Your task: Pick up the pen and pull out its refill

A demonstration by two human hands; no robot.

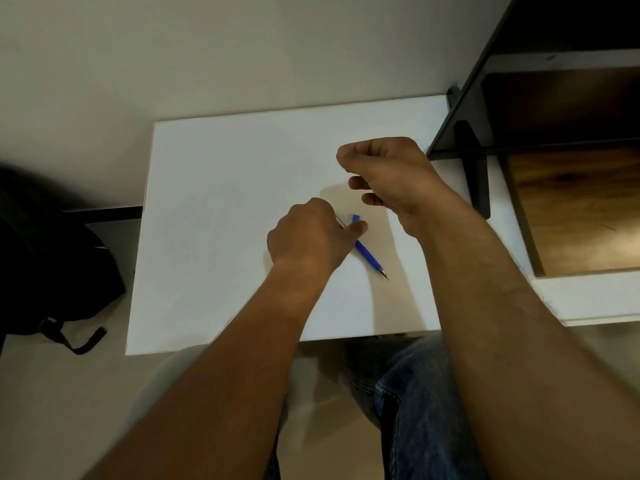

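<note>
A blue pen (369, 255) lies slanted on the white table (221, 209), its metal tip pointing toward the near right. My left hand (308, 237) grips the pen's upper end, thumb pressed on the barrel. A small blue piece (355, 218) sticks up just past the thumb, and a thin pale rod shows beside the knuckles. My right hand (391, 174) hovers above the table beyond the pen, its fingers curled in with nothing visible between them.
A dark shelf unit with wooden panels (561, 174) stands against the table's right side. A black backpack (52, 265) sits on the floor to the left. My jeans-clad leg (415, 393) is under the table's near edge. A pale wall runs behind.
</note>
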